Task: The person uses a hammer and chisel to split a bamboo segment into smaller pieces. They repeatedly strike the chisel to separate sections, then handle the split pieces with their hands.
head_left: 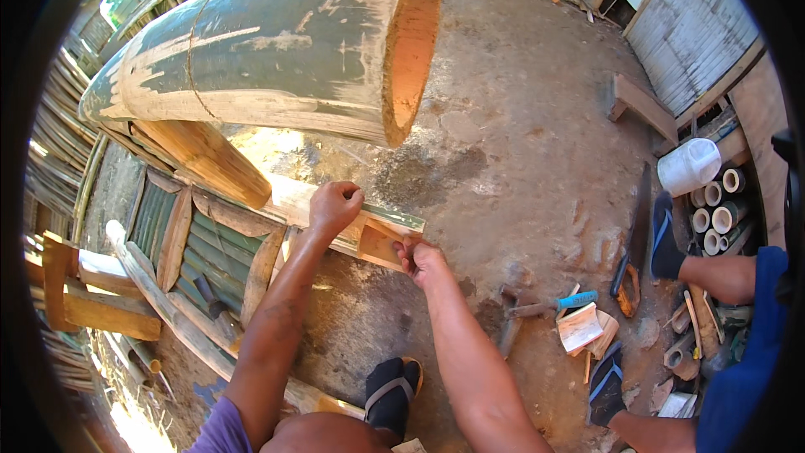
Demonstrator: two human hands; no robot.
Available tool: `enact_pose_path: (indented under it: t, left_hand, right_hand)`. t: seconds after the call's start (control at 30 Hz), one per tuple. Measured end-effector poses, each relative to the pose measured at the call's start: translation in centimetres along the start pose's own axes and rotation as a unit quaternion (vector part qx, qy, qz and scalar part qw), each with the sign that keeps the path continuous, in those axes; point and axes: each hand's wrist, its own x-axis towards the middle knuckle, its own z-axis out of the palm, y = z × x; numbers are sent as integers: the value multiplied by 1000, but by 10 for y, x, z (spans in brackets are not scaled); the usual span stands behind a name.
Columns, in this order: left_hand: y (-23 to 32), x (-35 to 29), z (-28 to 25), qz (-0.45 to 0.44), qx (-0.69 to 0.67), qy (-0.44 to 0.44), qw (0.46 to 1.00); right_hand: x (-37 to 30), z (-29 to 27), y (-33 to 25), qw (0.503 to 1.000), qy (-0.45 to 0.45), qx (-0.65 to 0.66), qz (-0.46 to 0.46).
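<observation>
My left hand (336,208) is closed in a fist against a pale split bamboo piece (345,243); what lies inside the fist is hidden. At the near right end of that piece, my right hand (424,263) pinches its edge between thumb and curled fingers. The piece shows a hollow, pale orange inside and a green outer strip. Just beyond my hands, a very thick grey-green bamboo tube (277,42) fills the upper left, its cut end open to the right. A stout bamboo length (205,159) slants down beneath it.
A slatted bamboo frame (218,239) and wooden blocks (113,310) stand left. To the right lie a blue-handled hammer (579,299), bamboo offcuts (580,329) and a handsaw (639,231). Beyond are a whitish bucket (689,166), cut bamboo tubes (723,218) and another person's leg (717,278).
</observation>
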Motion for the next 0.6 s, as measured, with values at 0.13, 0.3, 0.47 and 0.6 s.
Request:
enact_pose_path:
  t: [0.13, 0.3, 0.47, 0.6]
  left_hand:
    - [0, -3, 2, 12, 24, 26, 999]
    - [2, -2, 4, -2, 47, 36, 998]
    - [7, -4, 3, -12, 53, 43, 998]
    - [8, -5, 2, -5, 59, 49, 997]
  right_hand:
    - [7, 3, -1, 999, 9, -37, 19]
    - [-17, -23, 1, 983, -141, -81, -87]
    - [-38, -32, -10, 949, -229, -161, -143]
    - [-41, -15, -19, 947, -174, -228, -146]
